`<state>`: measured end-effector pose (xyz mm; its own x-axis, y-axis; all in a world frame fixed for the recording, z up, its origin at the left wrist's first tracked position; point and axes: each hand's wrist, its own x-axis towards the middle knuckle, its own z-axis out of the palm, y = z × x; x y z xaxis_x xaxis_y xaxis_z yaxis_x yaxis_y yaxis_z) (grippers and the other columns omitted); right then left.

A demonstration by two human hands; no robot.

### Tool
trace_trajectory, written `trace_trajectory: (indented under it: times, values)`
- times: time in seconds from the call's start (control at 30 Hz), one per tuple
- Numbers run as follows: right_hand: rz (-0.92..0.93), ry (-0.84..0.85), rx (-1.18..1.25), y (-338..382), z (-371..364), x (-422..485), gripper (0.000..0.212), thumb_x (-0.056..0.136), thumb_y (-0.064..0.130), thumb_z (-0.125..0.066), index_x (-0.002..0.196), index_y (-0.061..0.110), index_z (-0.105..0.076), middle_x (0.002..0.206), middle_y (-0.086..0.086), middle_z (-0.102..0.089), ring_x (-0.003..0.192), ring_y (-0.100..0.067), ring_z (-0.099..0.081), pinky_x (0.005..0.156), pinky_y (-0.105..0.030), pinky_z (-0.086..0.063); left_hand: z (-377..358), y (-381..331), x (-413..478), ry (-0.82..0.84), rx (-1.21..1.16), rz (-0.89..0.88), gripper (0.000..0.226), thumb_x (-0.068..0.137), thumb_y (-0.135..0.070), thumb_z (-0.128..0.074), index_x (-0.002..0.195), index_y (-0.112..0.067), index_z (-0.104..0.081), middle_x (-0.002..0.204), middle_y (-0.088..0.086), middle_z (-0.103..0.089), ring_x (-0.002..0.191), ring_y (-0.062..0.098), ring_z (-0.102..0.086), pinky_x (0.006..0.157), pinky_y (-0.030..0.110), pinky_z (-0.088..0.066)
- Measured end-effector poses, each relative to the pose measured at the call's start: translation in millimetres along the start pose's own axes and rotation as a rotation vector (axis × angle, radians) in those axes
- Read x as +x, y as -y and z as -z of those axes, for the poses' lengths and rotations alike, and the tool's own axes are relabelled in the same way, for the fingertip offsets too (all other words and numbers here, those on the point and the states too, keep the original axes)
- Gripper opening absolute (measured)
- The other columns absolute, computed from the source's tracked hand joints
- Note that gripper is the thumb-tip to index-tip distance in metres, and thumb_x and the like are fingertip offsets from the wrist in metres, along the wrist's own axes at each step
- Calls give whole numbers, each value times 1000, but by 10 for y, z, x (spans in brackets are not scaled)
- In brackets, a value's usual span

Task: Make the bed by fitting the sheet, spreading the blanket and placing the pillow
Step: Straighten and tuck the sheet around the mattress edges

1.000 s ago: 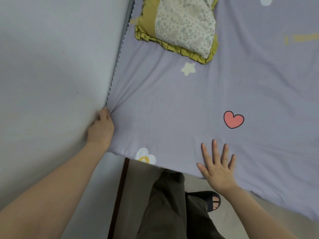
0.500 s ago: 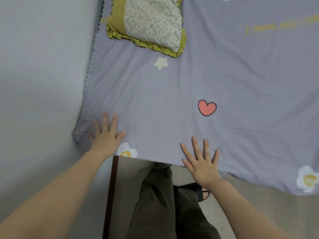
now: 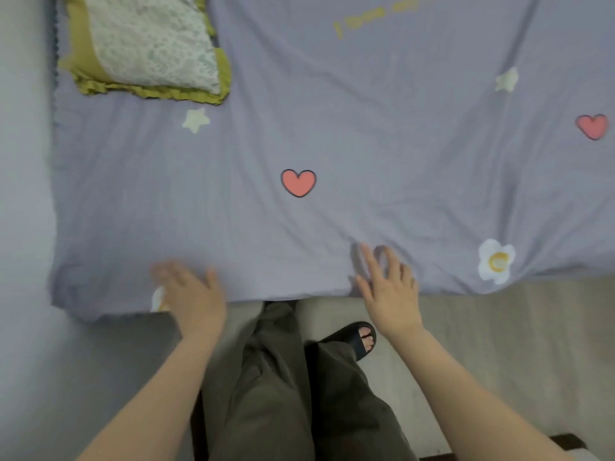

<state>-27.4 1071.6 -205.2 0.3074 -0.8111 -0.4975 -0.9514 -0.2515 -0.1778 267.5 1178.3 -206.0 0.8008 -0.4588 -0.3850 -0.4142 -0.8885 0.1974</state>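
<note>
A lilac sheet [image 3: 366, 128] printed with hearts, stars and flowers covers the bed and fills most of the view. A pillow [image 3: 146, 48] with an olive ruffled border and a pale leafy panel lies on it at the top left. My left hand [image 3: 193, 294] lies flat on the sheet's near edge by the left corner, fingers blurred by motion. Further right on the same edge, my right hand [image 3: 389, 287] presses down with its fingers spread. Neither hand holds anything.
A pale wall [image 3: 23, 194] runs along the bed's left side. Below the edge of the bed are my dark trousers [image 3: 276, 377] and a black slipper [image 3: 359, 337] on the light floor [image 3: 515, 344]. A dark wooden strip [image 3: 565, 440] shows at the bottom right.
My left hand left the gap between wall and mattress and came onto the sheet's near edge, then slid right. My right hand stayed flat on the edge. The view shifted right.
</note>
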Motion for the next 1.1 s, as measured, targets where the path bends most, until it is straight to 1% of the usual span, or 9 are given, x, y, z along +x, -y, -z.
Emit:
trace_trajectory:
  times: [0.1, 0.23, 0.33, 0.47, 0.57, 0.67, 0.87, 1.03, 1.1]
  values:
    - [-167, -89, 37, -540, 154, 112, 61, 99, 50, -32, 153, 38, -4, 162, -6, -10, 143, -39, -19, 112, -53, -25, -332, -555, -479, 199, 115, -651, 66, 100, -34, -44, 154, -15, -12, 162, 9, 4, 149, 27, 2, 117, 46, -11]
    - [-184, 108, -16, -1366, 77, -52, 62, 98, 56, -18, 140, 49, 27, 160, 6, 22, 148, -25, 16, 118, -57, -8, -761, -1033, -929, 433, 409, -1009, 66, 102, -38, -30, 149, -37, 15, 156, -8, 29, 147, 20, 19, 117, 54, -12]
    - [-133, 154, 12, -1696, 75, -233, 62, 98, 57, -18, 137, 54, 30, 154, 13, 33, 148, -20, 16, 116, -59, -6, -963, -1267, -1108, 503, 520, -898, 68, 101, -48, -26, 141, -38, 29, 152, -7, 38, 147, 28, 21, 113, 65, -11]
    - [-156, 44, 203, -1928, 139, -389, 63, 100, 52, -26, 144, 51, 19, 154, 16, 30, 150, -20, 5, 118, -53, -9, -1104, -1668, -1400, 552, 564, -699, 76, 95, -64, -18, 150, -28, 20, 154, 5, 36, 143, 45, 21, 110, 66, -11]
    - [-266, -151, 521, -2132, 232, -471, 69, 99, 37, -45, 153, 37, -1, 162, 8, 10, 149, -16, -9, 116, -36, -24, -1162, -1966, -1621, 616, 582, -794, 76, 94, -66, -17, 153, -25, 10, 158, 8, 26, 144, 45, 14, 115, 58, -10]
    - [-435, -264, 909, -2401, 371, -450, 71, 98, 23, -53, 154, 25, -9, 162, 1, 5, 148, -13, -8, 108, -14, -16, -1211, -2314, -1852, 701, 549, -952, 73, 97, -59, -23, 155, -20, 0, 161, 11, 15, 148, 34, 7, 119, 50, -11]
    - [-825, -270, 1499, -3079, 619, -219, 71, 99, 33, -51, 155, 22, -9, 160, 2, -18, 142, -21, -30, 116, -41, -30, -1394, -3165, -2252, 680, 223, -1140, 50, 99, -33, -48, 144, -12, -41, 154, 4, -31, 139, 22, -35, 113, 34, -30]
    - [-787, -347, 1628, -3645, 884, 91, 66, 96, 30, -56, 152, 28, -20, 151, 9, -35, 124, -18, -49, 98, -33, -42, -1703, -3820, -2448, 642, 167, -1147, 52, 97, -33, -52, 145, -19, -39, 156, -5, -25, 139, 15, -33, 107, 27, -29]
    - [-740, -380, 1610, -3877, 986, 248, 69, 95, 24, -58, 152, 32, -19, 150, 12, -37, 128, -17, -47, 105, -36, -40, -1846, -4041, -2475, 630, 224, -1156, 56, 97, -36, -51, 148, -24, -34, 158, -6, -20, 140, 14, -30, 105, 24, -27]
